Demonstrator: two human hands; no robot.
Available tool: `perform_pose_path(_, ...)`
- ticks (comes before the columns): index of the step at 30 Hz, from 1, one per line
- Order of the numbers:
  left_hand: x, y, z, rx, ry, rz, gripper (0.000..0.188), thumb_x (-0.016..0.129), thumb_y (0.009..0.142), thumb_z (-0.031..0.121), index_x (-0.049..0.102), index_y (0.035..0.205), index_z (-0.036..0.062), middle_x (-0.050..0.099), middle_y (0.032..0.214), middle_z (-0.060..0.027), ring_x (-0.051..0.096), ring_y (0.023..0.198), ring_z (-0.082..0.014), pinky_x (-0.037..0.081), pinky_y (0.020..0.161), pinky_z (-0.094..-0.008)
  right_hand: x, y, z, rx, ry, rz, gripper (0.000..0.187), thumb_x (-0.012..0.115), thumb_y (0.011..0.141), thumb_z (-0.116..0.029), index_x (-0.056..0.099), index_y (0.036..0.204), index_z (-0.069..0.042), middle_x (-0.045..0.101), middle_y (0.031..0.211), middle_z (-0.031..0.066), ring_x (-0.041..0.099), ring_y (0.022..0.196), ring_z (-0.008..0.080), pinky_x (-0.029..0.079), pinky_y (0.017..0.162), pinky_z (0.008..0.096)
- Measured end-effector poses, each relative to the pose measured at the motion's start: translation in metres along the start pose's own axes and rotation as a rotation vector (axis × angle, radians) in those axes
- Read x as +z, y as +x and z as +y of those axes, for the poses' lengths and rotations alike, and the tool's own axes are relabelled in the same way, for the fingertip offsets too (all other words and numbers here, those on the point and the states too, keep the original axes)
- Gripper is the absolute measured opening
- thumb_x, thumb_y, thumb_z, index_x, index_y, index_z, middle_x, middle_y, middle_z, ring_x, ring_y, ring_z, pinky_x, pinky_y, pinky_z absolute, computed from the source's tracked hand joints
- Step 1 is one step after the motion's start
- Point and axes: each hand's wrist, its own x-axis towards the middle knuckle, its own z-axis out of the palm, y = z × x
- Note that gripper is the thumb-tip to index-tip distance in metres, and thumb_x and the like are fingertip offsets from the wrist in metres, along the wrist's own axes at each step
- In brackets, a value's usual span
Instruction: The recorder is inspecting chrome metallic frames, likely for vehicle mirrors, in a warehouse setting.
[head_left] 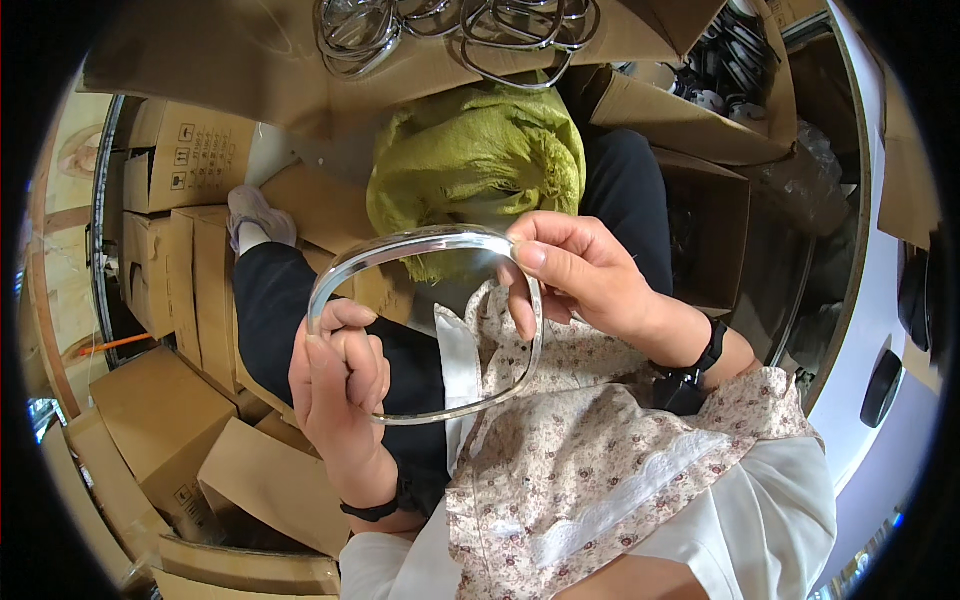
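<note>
As our bare hands hold it up at the centre of the frame, a shiny silver-coloured loop stands between us and the clutter around our legs. Our left hand, left of centre, has its fingers curled and closed around the loop's left side. Our right hand, right of centre, pinches the upper right bend between thumb and forefinger, its other fingers bent near the inner edge.

We wear a dark wristband on the left wrist and a black strapped device on the right. Our floral apron, trimmed with white lace, spreads across the lower centre, and part of it shows through the loop's opening together with our dark trousers.

Near the top centre of the frame, we see more loops heaped on a brown cardboard surface. Just below them sits a bunched yellow-green woven sack. At upper right, an open carton holds black and grey parts too small for us to make out, near crumpled clear plastic. Stacked cartons fill the left side, close to our pale shoe.
</note>
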Motion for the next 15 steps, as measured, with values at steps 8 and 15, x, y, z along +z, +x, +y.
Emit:
perform_pose_path(8, 0.0071, -0.0049, 0.0053, 0.054, 0.106, -0.051, 0.045, 0.037, 0.104, 0.034, 0.046, 0.109, -0.0095, 0.033, 0.052, 0.0054, 0.022, 0.042, -0.0002, 0.016, 0.038, -0.0164, -0.0004, -0.0044, 0.0054, 0.059, 0.029, 0.071, 0.030, 0.048, 0.101, -0.029, 0.056, 0.083, -0.007, 0.064, 0.062, 0.0052, 0.040, 0.043, 0.0027, 0.030, 0.042, 0.0173)
perform_pose_path(15, 0.0084, -0.0053, 0.0069, 0.060, 0.137, -0.058, 0.046, 0.035, 0.105, 0.034, 0.047, 0.111, -0.0104, 0.031, 0.052, 0.0057, 0.021, 0.041, -0.0003, 0.015, 0.038, -0.0173, -0.0041, -0.0070, 0.0080, 0.047, 0.035, 0.014, 0.028, 0.047, 0.101, -0.029, 0.060, 0.095, -0.005, 0.064, 0.064, 0.0048, 0.043, 0.045, 0.0017, 0.031, 0.043, 0.0162)
